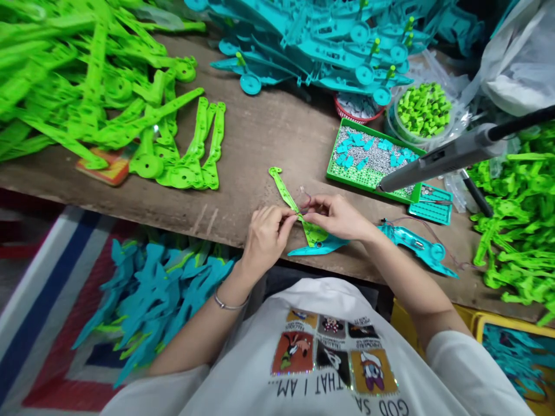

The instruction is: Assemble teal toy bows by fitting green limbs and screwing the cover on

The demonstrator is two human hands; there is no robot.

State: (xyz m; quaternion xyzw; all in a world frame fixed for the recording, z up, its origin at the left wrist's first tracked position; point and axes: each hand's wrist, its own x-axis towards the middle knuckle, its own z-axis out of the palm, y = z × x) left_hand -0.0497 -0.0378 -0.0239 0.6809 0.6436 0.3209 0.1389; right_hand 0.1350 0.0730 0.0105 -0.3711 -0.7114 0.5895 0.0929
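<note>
Across the left corner of my tabletop spreads one green heap, too tangled to count, with one orange box partly beneath it. Beside the heap, three slim green parts lie together near the front edge. My left hand has thumb and forefinger clamped on one green piece, near the front edge's middle. Its broad end lies over one blue piece that pokes slightly past that edge. My right hand bends in at the same spot, one thin wire by its fingertips; whether they pinch it I cannot tell. Farther back sits one blue heap, its pieces too interlocked to count, then one red basket. Right of my hands come one green tray, one tub of green caps, one grey screwdriver slanting above the tray, and one small blue tray. A second green heap, also beyond counting, covers the tabletop's right end.
</note>
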